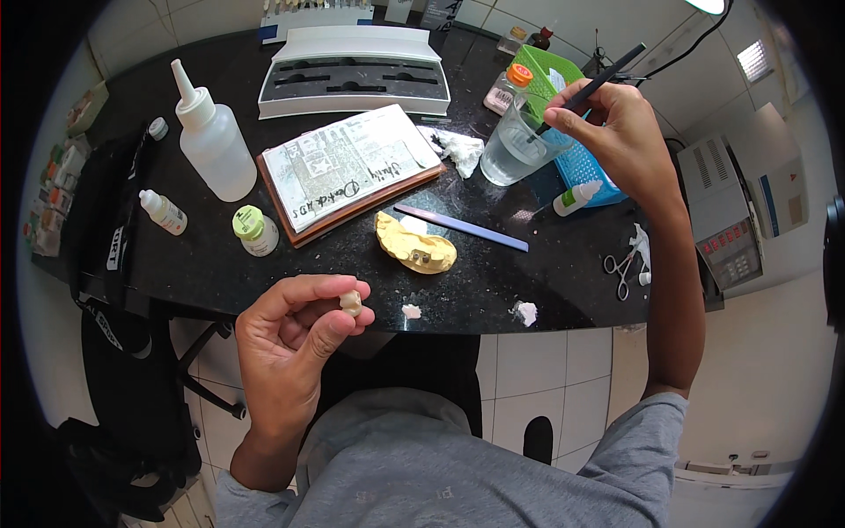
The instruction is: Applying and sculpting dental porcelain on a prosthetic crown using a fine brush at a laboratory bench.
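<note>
Left fingers (331, 331) pinched shut on tooth-shaped piece (351, 304); its long axis too small to call. Piece sits 8 o'clock from right fingers (572, 125). Those pinch black-handled tool (613, 69), almost no gap: axis 2-to-8 o'clock, tip pointing 8, inside glass (509, 160).

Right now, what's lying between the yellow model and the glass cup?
In the head view, a flat bluish-purple stick lies between the yellow model and the glass cup.
</note>
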### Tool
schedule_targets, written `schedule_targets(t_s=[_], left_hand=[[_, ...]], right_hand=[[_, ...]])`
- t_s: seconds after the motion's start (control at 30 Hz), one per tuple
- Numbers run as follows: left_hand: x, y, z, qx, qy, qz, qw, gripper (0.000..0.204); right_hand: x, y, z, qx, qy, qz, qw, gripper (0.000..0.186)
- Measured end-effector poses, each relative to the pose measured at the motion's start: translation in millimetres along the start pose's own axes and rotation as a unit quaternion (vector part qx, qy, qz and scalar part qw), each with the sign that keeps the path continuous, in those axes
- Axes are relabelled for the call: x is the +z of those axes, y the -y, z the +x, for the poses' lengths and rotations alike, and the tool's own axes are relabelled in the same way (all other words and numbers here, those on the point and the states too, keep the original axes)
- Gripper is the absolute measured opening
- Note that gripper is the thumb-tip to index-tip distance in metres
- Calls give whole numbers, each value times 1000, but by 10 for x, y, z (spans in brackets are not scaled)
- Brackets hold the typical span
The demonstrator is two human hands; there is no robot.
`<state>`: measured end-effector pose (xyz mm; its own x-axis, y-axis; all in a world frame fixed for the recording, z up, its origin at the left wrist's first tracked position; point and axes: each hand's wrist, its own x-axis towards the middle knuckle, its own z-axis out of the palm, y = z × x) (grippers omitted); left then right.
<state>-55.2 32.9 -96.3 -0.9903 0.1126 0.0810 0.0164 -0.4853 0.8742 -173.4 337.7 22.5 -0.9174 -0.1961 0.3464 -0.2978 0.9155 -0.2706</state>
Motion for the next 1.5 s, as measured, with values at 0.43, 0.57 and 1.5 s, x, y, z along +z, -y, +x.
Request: schedule_targets(t_s=[0.43, 0.57, 1.5], left_hand=[[-38, -33, -5, -2, 1, 51, 999, 25], [-44, -30, -27, 10, 4, 60, 998, 27], [-20, -19, -57, -19, 23, 68, 997, 29]], right_hand=[[549, 566, -820, -91, -105, 56, 989, 11], [716, 446, -789, -66, -83, 52, 993, 12], [1141, 1120, -1211, -188, -98, 457, 864, 29]])
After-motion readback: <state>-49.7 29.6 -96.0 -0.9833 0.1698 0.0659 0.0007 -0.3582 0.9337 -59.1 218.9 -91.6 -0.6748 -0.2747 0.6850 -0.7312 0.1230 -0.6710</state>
